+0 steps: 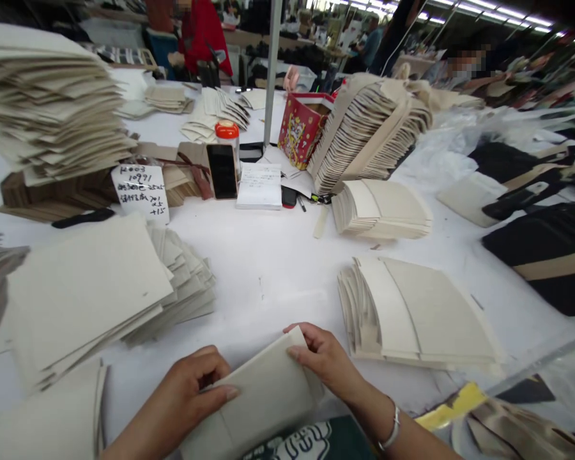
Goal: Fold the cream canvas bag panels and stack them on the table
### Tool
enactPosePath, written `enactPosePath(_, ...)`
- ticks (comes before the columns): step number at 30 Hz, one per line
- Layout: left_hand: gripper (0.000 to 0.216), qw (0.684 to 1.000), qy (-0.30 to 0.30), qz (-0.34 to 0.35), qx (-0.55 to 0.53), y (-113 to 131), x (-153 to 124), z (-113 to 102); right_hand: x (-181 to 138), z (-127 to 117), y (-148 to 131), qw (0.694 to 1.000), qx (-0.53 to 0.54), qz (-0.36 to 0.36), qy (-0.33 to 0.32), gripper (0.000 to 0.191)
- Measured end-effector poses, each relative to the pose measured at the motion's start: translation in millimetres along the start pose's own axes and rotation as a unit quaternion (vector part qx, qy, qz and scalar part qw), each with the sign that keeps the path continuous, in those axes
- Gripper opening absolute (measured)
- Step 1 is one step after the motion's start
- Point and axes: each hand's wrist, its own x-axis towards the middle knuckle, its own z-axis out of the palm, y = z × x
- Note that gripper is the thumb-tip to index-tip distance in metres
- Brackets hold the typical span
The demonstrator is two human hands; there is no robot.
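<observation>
A folded off-white fabric panel is held between my two hands at the table's near edge, tilted up to the right. My left hand pinches its left end, thumb on top and fingers behind. At the upper right corner my right hand grips it between thumb and fingers; a bracelet is on that wrist. To the left lies a pile of flat off-white panels. A stack of folded panels rests to the right, with a smaller folded stack behind it.
A tall panel stack rises at far left beside a handwritten card. A phone, notepad, red box and tied bundle stand at the back near a metal pole. Black pieces lie right.
</observation>
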Motion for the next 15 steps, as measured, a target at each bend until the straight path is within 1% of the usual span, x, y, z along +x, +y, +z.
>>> enactPosePath(2, 0.022, 1.000, 0.019, -0.002, 0.003, 6, -10, 3, -8, 4, -9, 0.999, 0.037, -0.002, -0.008, 0.023)
enactPosePath(6, 0.024, 0.999, 0.051, 0.010, 0.008, 18, -31, 11, -27, 9, -16, 0.997, 0.075, -0.025, -0.008, 0.023)
enactPosePath(8, 0.025, 0.999, 0.049, 0.023, 0.006, 25, -42, 15, -38, 11, -17, 0.996, 0.077, -0.039, -0.015, 0.023)
enactPosePath(10, 0.026, 0.999, 0.035, 0.038, 0.004, 33, -52, 19, -48, 12, -18, 0.996, 0.066, -0.053, -0.018, 0.025)
enactPosePath(12, 0.028, 0.998, 0.020, 0.056, 0.010, 39, -59, 24, -56, 13, -20, 0.998, 0.029, -0.059, -0.005, 0.026)
enactPosePath(13, 0.028, 0.998, 0.020, 0.063, 0.019, 40, -61, 26, -58, 13, -21, 0.998, -0.006, -0.062, 0.007, 0.028)
enactPosePath(14, 0.027, 0.997, 0.031, 0.068, 0.034, 39, -62, 28, -60, 12, -21, 0.995, -0.056, -0.072, 0.028, 0.029)
enactPosePath(15, 0.027, 0.994, 0.059, 0.070, 0.056, 35, -61, 30, -61, 11, -22, 0.986, -0.120, -0.095, 0.059, 0.030)
